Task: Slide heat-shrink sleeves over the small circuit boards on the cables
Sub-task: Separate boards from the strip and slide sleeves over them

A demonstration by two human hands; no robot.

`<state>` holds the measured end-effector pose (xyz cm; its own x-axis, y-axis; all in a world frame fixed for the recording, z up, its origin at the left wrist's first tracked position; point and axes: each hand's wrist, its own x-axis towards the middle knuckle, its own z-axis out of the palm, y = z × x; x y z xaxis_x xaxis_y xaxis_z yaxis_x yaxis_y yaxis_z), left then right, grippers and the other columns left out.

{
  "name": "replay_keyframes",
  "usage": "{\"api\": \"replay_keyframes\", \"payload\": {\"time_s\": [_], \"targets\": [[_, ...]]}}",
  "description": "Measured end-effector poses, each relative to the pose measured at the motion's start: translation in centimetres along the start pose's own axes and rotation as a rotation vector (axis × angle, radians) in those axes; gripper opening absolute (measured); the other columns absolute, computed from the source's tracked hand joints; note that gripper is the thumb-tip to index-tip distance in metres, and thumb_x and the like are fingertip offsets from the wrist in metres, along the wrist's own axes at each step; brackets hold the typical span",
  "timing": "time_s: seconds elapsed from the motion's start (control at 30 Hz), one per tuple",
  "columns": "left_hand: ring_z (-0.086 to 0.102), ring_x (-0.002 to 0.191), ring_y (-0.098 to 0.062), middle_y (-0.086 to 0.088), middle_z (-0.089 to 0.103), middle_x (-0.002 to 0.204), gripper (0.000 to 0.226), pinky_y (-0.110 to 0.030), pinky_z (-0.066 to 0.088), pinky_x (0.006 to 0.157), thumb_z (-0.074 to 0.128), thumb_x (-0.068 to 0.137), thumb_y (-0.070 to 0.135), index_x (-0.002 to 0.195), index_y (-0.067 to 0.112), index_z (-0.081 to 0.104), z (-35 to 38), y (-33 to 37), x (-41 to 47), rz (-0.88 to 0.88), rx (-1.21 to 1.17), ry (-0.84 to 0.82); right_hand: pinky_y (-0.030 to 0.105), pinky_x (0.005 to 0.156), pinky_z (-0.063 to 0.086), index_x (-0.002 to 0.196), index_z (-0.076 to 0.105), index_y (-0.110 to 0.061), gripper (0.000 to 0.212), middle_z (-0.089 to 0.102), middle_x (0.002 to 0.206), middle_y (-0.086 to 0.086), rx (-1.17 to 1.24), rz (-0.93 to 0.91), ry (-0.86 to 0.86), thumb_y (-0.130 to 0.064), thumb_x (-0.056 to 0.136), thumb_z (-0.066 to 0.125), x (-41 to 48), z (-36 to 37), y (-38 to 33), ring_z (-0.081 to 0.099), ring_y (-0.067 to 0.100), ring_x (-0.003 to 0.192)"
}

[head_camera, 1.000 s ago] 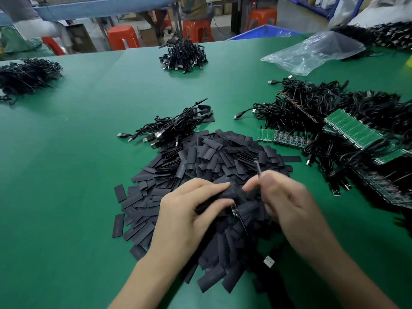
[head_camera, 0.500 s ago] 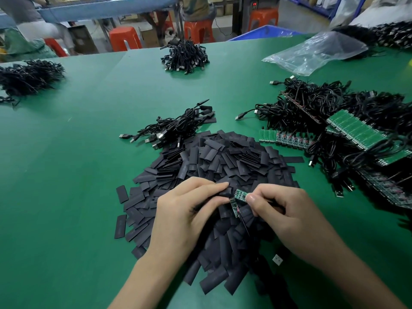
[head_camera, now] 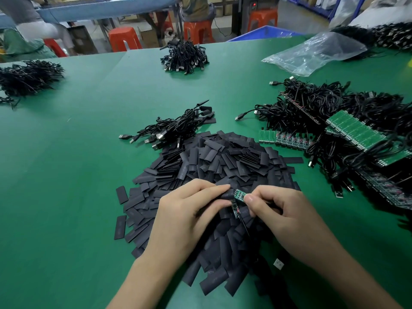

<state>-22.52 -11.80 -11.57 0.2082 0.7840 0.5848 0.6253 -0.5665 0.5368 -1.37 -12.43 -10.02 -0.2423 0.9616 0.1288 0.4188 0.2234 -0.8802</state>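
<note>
As left hand [head_camera: 189,217] grips sleeve [head_camera: 226,195], right hand [head_camera: 283,212] pinches board [head_camera: 239,193] (green) beside it.

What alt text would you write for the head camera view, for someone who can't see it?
A person's left hand pinches a heat-shrink sleeve while the right hand pinches a small circuit board beside it, over a pile of black sleeves on a green table. Tangled black cables with green boards lie to the right.
</note>
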Motion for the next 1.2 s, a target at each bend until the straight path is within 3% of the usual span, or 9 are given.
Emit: {"api": "replay_keyframes", "payload": {"time_s": [0.23, 0.47, 0.63, 0.77, 0.97, 1.13, 1.2], "targets": [[0.067, 0.089, -0.009, 0.006, 0.07, 0.101, 0.026, -0.027, 0.056, 0.079, 0.075, 0.091, 0.027, 0.113, 0.015, 0.079, -0.13, -0.13, 0.08, 0.042, 0.069, -0.033, 0.016, 0.048, 0.028, 0.065, 0.059, -0.016, 0.038, 0.041, 0.05, -0.011, -0.023, 0.009, -0.051, -0.037, 0.098, 0.059, 0.11, 0.03, 0.1, 0.036, 0.004, 0.045], [0.066, 0.095, -0.009, 0.008, 0.068, 0.104, 0.025, -0.029, 0.055, 0.081, 0.069, 0.097, 0.033, 0.116, 0.021, 0.077, -0.52, -0.71, 0.23, 0.126, 0.043, -0.231, 0.02, 0.05, 0.029, 0.07, 0.059, -0.021, 0.033, 0.044, 0.052, -0.009, -0.117, -0.01, -0.102, -0.04, 0.097, 0.06, -0.04, 0.42, 0.68, 0.038, 0.005, 0.048], [0.066, 0.094, -0.006, 0.011, 0.068, 0.103, 0.025, -0.028, 0.054, 0.081, 0.068, 0.096, 0.036, 0.115, 0.021, 0.077, -0.46, -0.62, 0.19, 0.069, 0.018, -0.191, 0.023, 0.052, 0.033, 0.077, 0.067, -0.023, 0.023, 0.056, 0.06, 0.002, -0.055, -0.019, -0.084, -0.036, 0.096, 0.062, 0.08, 0.08, 0.5, 0.044, 0.008, 0.052], [0.065, 0.092, -0.005, 0.009, 0.069, 0.101, 0.025, -0.026, 0.054, 0.081, 0.071, 0.094, 0.033, 0.113, 0.017, 0.078, -0.55, -0.44, 0.24, 0.058, -0.003, -0.157, 0.017, 0.054, 0.037, 0.077, 0.068, -0.023, 0.019, 0.052, 0.06, -0.011, 0.005, 0.008, -0.042, -0.028, 0.096, 0.065, 0.32, -0.44, 0.69, 0.046, 0.002, 0.056], [0.065, 0.09, -0.008, 0.005, 0.068, 0.098, 0.023, -0.025, 0.053, 0.079, 0.072, 0.095, 0.028, 0.111, 0.013, 0.077, -0.42, -0.26, 0.05, 0.097, -0.005, -0.149, 0.018, 0.057, 0.039, 0.08, 0.07, -0.026, 0.018, 0.057, 0.064, -0.012, -0.01, 0.016, -0.049, -0.028, 0.097, 0.064, 0.34, -0.23, 0.92, 0.05, 0.002, 0.059], [0.063, 0.092, -0.005, 0.007, 0.067, 0.1, 0.02, -0.02, 0.051, 0.083, 0.073, 0.096, 0.027, 0.112, 0.015, 0.076, -0.02, -0.36, -0.21, 0.127, -0.006, -0.156, 0.033, 0.063, 0.046, 0.081, 0.071, -0.026, 0.016, 0.063, 0.069, -0.003, 0.011, 0.004, -0.056, -0.026, 0.096, 0.065, 0.18, 0.15, 0.68, 0.057, 0.017, 0.065], [0.063, 0.093, -0.005, 0.007, 0.067, 0.1, 0.02, -0.02, 0.051, 0.083, 0.072, 0.097, 0.028, 0.112, 0.015, 0.075, 0.07, -0.46, -0.22, 0.13, -0.007, -0.151, 0.032, 0.062, 0.046, 0.081, 0.072, -0.027, 0.015, 0.064, 0.069, -0.002, 0.02, -0.002, -0.042, -0.028, 0.095, 0.066, 0.14, 0.2, 0.66, 0.058, 0.018, 0.065]]}}
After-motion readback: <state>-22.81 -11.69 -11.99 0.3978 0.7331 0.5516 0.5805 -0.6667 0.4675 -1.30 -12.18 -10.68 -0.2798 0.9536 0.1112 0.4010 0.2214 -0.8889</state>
